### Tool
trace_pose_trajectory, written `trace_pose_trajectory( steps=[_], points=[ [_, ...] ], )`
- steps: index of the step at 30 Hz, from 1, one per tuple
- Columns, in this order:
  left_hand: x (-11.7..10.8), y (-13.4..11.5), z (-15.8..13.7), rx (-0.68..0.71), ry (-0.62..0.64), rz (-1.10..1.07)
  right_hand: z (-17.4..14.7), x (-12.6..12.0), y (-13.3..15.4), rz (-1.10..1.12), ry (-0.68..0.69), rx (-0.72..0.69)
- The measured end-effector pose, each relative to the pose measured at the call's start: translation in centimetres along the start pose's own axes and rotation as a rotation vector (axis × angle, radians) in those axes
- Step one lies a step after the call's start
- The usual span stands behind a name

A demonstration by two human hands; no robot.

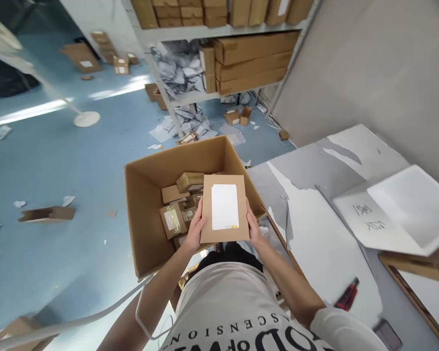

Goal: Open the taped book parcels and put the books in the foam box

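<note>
A flat brown cardboard box (pixel 207 209) with a white label (pixel 225 207) on its top face is held level in front of my body. My left hand (pixel 196 226) grips its left edge, fingers curled underneath. On the opposite edge my right hand (pixel 253 224) holds it the same way. Below and to the left stands a large open carton (pixel 142 219). Several smaller cardboard parcels lie inside it, one with a label under clear tape (pixel 172 219). The held box hides part of the carton's right side.
A table (pixel 314 229) to the right bears a red utility knife (pixel 347 295), a phone (pixel 387 334) and a white box (pixel 380 214). Behind the carton, a metal shelf (pixel 190 97) holds boxes and grey bags. Cardboard scraps (pixel 47 213) and a stand's round base (pixel 87 119) are on the blue floor.
</note>
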State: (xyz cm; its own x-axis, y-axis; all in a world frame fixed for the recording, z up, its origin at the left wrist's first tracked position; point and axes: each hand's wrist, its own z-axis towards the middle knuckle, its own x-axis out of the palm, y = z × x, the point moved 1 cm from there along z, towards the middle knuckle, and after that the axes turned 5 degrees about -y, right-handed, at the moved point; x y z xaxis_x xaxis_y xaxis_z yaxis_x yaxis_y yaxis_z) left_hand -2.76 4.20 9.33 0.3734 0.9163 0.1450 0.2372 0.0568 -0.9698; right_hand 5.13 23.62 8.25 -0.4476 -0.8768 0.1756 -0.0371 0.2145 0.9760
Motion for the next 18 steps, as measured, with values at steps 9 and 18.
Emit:
trace_pose_trajectory(
  steps=[9, 18],
  points=[
    [8.1, 0.9, 2.4, -0.092, 0.327, -0.028, -5.0, -7.0, 1.1, -0.045, -0.354, -0.044],
    [23.8, 4.0, 2.6, -0.064, 0.774, 0.189, -12.6, -18.2, 1.2, 0.058, -0.725, -0.158]
  ],
)
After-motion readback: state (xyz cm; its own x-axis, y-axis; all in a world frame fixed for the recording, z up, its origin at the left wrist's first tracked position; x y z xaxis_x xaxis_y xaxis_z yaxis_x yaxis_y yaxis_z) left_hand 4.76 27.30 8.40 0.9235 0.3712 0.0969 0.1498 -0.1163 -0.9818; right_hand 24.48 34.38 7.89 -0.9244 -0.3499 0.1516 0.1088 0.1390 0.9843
